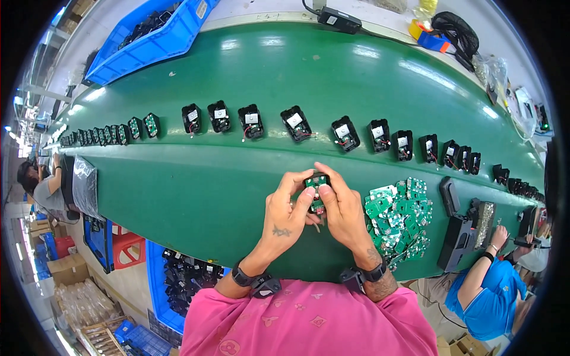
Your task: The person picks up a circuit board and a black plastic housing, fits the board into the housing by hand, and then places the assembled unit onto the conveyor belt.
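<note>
Containers first. Blue bin, upper left, at the far edge of the green worktop: loose black parts inside, too small to tell apart. Second blue bin lower left, below the near edge: a jumble of black pieces.

Across the worktop, a curving row of open black housings. Those in the middle each hold a white piece; thin wires, reddish on several, trail out of a number of them. Toward the left end, upright housings show green circuit boards on the nearest ones; farther along, detail is lost to the lens.

Grip: both hands at work on one piece. Left grip and right grip folded in close, fingers curled around the sides, the two thumbs side by side on the face. Between them, a black unit with a green board showing on its upward side. Undersides of the fingers hidden.

Position: unit held between the two grips, over the near part of the worktop, just short of the housing row. Heap of loose green boards lies near the right grip, on its right. Beyond the heap, a dark boxy device, then a co-worker in blue.
</note>
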`<state>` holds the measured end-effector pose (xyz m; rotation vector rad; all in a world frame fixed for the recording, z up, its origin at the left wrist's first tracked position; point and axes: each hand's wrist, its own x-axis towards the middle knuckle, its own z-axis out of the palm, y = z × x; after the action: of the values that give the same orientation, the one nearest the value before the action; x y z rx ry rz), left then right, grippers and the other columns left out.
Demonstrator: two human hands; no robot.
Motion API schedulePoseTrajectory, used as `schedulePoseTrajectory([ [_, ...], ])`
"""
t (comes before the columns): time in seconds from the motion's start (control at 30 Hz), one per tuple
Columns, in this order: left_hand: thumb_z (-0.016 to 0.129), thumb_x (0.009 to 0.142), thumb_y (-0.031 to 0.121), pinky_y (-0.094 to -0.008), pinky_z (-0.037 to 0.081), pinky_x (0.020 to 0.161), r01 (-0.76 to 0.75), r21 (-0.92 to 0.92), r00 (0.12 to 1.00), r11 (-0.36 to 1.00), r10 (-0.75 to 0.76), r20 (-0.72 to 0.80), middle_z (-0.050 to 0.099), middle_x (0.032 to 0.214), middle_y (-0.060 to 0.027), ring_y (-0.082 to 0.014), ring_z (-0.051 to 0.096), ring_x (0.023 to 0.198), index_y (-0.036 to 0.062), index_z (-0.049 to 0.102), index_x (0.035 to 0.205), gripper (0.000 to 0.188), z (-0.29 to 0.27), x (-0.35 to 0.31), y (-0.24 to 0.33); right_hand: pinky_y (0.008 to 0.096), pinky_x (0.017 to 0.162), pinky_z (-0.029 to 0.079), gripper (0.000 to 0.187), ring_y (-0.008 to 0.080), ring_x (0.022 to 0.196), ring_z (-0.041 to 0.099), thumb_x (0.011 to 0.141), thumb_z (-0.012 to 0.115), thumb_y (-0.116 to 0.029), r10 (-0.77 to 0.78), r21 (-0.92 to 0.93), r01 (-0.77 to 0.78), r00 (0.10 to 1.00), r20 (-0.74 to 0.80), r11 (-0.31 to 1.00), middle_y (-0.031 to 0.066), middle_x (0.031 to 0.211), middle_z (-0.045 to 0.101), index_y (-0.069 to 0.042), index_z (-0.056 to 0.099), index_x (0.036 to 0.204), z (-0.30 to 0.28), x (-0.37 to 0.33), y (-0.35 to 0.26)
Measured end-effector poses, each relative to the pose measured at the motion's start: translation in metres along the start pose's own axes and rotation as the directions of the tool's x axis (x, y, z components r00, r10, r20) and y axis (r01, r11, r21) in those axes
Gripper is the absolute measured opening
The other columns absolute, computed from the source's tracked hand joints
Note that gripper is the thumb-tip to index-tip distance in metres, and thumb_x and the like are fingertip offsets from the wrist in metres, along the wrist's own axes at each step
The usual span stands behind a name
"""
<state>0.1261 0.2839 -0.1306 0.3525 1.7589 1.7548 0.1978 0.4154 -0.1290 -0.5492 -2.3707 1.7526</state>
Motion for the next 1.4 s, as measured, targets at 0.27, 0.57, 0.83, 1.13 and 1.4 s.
schedulePoseTrajectory([
  [0.27,0.055,0.098,0.006,-0.0241,0.059,0.053,-0.138,0.102,0.982,0.985,0.150,-0.112,0.066,0.111,-0.0173,-0.0168,0.070,0.073,-0.0030,0.053,0.125,0.028,-0.014,-0.003,-0.012,0.0270,0.070,0.052,0.034,0.0103,0.079,0.062,0.104,0.047,-0.014,-0.033,0.110,0.023,0.995,0.090,0.994,0.0071,0.097,0.067,-0.005,0.054,0.136,0.021,0.010,0.000],
  [0.57,0.056,0.101,0.018,-0.0284,0.059,0.055,-0.158,0.005,0.966,0.987,0.156,-0.206,0.067,0.104,-0.0110,-0.0172,0.069,0.073,0.0003,0.057,0.123,0.028,-0.071,0.000,-0.018,0.0330,0.077,0.055,0.035,0.0226,0.084,0.070,0.101,0.054,-0.015,-0.014,0.059,0.010,0.997,0.071,0.998,0.0150,0.098,0.070,-0.002,0.056,0.133,0.074,0.032,-0.022],
  [0.83,0.050,0.099,0.014,-0.0262,0.056,0.048,-0.149,0.394,0.802,0.907,0.344,-0.488,0.066,0.112,-0.0118,-0.0164,0.067,0.062,0.0042,0.057,0.125,0.029,-0.286,0.086,0.006,0.0286,0.067,0.051,0.040,0.0166,0.070,0.064,0.092,0.064,-0.006,-0.109,-0.065,0.119,0.983,0.148,0.991,0.0100,0.093,0.065,-0.001,0.059,0.131,0.048,0.003,-0.015],
  [1.13,0.063,0.077,-0.003,-0.0429,0.051,0.095,-0.308,0.944,0.790,0.119,0.584,0.185,0.042,0.153,-0.0166,-0.0399,0.056,0.121,0.0211,0.034,0.153,0.085,-0.276,0.114,0.035,0.0301,0.073,0.051,0.020,0.0213,0.079,0.065,0.093,0.062,-0.007,-0.129,-0.464,-0.115,0.877,-0.462,0.878,0.0132,0.093,0.070,0.003,0.070,0.107,-0.059,-0.066,0.019],
  [1.4,0.072,0.072,0.004,-0.0398,0.049,0.097,-0.190,0.967,0.958,0.171,0.249,0.144,0.055,0.134,-0.0148,-0.0373,0.059,0.114,0.0160,0.048,0.145,0.079,-0.254,0.130,0.051,0.0441,0.095,0.043,0.044,0.0344,0.112,0.052,0.077,0.079,-0.014,-0.109,-0.721,-0.228,0.915,-0.389,0.655,0.0151,0.115,0.058,-0.003,0.066,0.117,-0.081,-0.068,0.029],
])
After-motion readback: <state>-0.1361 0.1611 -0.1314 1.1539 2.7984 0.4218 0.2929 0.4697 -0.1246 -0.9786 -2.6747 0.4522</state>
